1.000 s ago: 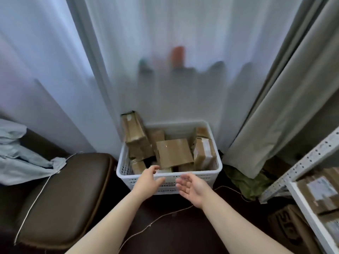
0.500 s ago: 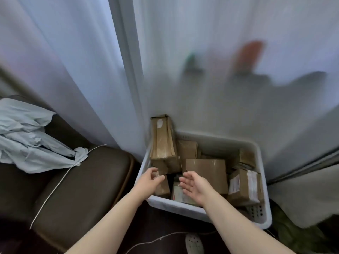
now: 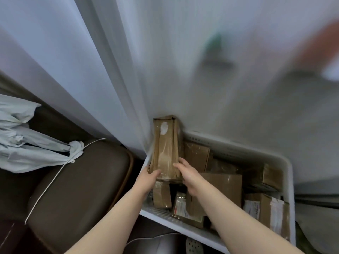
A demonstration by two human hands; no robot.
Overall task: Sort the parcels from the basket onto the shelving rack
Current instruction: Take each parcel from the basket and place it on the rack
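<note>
Head camera view: a tall parcel (image 3: pixel 166 153) is being taken hold of by two bare hands at the back left corner of the white basket (image 3: pixel 183 229), where it is standing on end and leaning on the pale curtain (image 3: pixel 110 70). The left hand (image 3: pixel 149 177) is being wrapped round the lower left edge of the tall parcel, with the thumb lying on the front and the fingers going out of sight behind. The right hand (image 3: pixel 189 177) is being laid against the lower right edge with its fingers nearly straight, so on that side the parcel is being pressed more than grabbed. It does not look lifted yet. Many more boxes are being left waiting in the basket, such as a flat brown parcel (image 3: pixel 223 187) and a labelled parcel (image 3: pixel 266 211). The shelving rack is not being shown, so how many parcels are on it cannot be told. With the basket this full, the job is being judged as only starting, with nearly all the sorting left to do. Beside the basket, a brown seat (image 3: pixel 78 184) is being partly covered by a blue cloth (image 3: pixel 27 143).
</note>
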